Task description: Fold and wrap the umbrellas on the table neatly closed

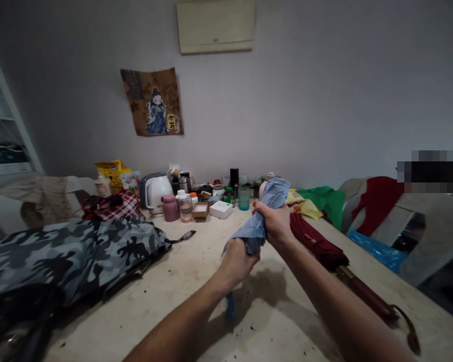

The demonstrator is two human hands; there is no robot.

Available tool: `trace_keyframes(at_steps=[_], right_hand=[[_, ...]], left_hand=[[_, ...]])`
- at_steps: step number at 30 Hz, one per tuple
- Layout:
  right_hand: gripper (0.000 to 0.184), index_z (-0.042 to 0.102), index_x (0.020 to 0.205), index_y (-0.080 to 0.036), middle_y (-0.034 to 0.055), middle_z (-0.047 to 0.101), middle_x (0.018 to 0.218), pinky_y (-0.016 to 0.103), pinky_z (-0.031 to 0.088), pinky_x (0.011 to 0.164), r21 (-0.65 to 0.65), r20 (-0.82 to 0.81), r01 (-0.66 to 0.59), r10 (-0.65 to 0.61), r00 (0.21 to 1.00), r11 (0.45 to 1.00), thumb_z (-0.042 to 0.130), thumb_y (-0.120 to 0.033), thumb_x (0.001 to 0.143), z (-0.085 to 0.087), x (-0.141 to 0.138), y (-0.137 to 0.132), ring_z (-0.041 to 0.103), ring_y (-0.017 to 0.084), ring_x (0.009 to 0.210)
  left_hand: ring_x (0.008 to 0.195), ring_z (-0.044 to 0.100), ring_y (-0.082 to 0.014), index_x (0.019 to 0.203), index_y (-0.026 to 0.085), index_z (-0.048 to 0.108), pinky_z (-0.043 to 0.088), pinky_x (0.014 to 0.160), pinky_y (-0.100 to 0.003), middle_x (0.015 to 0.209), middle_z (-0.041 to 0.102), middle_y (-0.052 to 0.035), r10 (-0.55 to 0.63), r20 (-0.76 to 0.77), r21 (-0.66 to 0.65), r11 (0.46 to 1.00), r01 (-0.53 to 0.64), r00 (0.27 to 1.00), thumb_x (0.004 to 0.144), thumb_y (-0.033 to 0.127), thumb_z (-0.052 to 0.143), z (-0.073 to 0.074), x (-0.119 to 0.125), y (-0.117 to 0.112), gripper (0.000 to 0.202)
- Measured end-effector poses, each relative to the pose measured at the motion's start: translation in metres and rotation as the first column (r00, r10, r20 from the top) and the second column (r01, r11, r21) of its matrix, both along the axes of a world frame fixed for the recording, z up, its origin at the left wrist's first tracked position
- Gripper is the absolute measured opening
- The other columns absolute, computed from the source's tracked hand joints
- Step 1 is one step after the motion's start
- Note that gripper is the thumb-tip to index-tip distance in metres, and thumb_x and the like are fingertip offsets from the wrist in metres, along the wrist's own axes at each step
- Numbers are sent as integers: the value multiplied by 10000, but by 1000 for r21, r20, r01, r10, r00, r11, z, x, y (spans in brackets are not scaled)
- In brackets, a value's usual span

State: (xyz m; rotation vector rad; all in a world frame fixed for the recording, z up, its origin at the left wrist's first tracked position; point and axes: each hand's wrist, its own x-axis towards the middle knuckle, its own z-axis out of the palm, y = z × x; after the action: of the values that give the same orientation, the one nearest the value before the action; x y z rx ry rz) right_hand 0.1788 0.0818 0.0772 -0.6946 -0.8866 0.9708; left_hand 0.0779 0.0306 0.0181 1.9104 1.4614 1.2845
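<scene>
Both my hands hold a folded light-blue umbrella (274, 195) above the middle of the table (166, 296). My left hand (238, 260) is closed around its lower part, near the handle end. Further up, my right hand (276, 221) is wrapped round the bunched blue fabric. The umbrella points up and away from me. A blue strap or handle piece (230, 305) hangs below my left hand.
A dark red umbrella (324, 249) with a brown handle lies to the right. A camouflage-patterned umbrella (71, 251) lies spread at the left. A white kettle (154, 191), bottles, cups and small boxes crowd the far edge. Clothes pile on a chair at the right.
</scene>
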Motion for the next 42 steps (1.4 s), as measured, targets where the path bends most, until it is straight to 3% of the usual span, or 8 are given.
trace_keyframes(at_steps=[3,6,13,19,25,35,39,42], right_hand=[[217,589,620,-154,-12,585,520,245,442,458,106,59,-171,166,984,980,761,-246,525,0,3,-7,513,122,462],[230,616,662,-152,-12,603,577,240,464,509,151,157,-336,313,937,930,777,-264,542,-5,-1,-17,526,115,509],[234,595,689,-167,-25,593,641,230,462,550,137,205,-318,287,936,938,775,-243,558,-9,-12,-28,509,103,553],[221,585,669,-167,-14,589,574,249,455,491,60,298,-343,311,902,937,747,-278,566,-3,-11,-33,513,121,490],[234,611,708,-143,5,604,609,234,449,508,86,412,-427,358,838,900,751,-315,635,-4,-6,-39,537,121,530],[222,579,682,-161,12,607,591,254,475,501,117,402,-347,275,873,931,737,-298,609,7,-7,-54,551,139,516],[241,581,701,-164,6,613,618,242,472,498,91,399,-372,309,863,924,763,-302,625,8,1,-43,550,131,527],[325,640,819,-155,15,641,683,236,463,473,75,411,-627,549,728,775,781,-391,646,5,18,-20,546,119,507]], left_hand=[[714,520,-149,979,135,640,445,697,-285,789,604,-9,-272,228,-172,934,314,935,599,261,747,9,-11,-2,414],[900,576,-199,1163,150,606,463,834,-310,910,638,-35,-451,494,-39,843,537,743,516,312,831,17,-22,-3,704],[1048,570,-246,1297,168,530,467,920,-349,1146,622,-102,-451,490,34,865,501,746,422,260,906,14,-25,-2,958],[664,538,-119,765,108,631,451,642,-255,731,615,-20,-381,554,-160,823,544,740,463,255,887,5,-24,-3,422],[676,592,-149,755,90,670,454,640,-263,710,666,-53,-395,655,-211,723,658,644,328,321,938,0,-27,-2,555],[527,516,-81,605,115,587,409,540,-226,574,585,11,-260,727,-191,812,551,635,358,152,858,9,-9,-16,367],[494,497,-80,648,107,599,359,495,-221,584,574,-8,-287,757,-224,730,646,587,419,212,851,8,-18,-15,356],[517,498,-80,853,97,678,364,515,-228,644,574,-6,-367,799,-167,625,762,476,479,195,830,10,-28,-16,415]])
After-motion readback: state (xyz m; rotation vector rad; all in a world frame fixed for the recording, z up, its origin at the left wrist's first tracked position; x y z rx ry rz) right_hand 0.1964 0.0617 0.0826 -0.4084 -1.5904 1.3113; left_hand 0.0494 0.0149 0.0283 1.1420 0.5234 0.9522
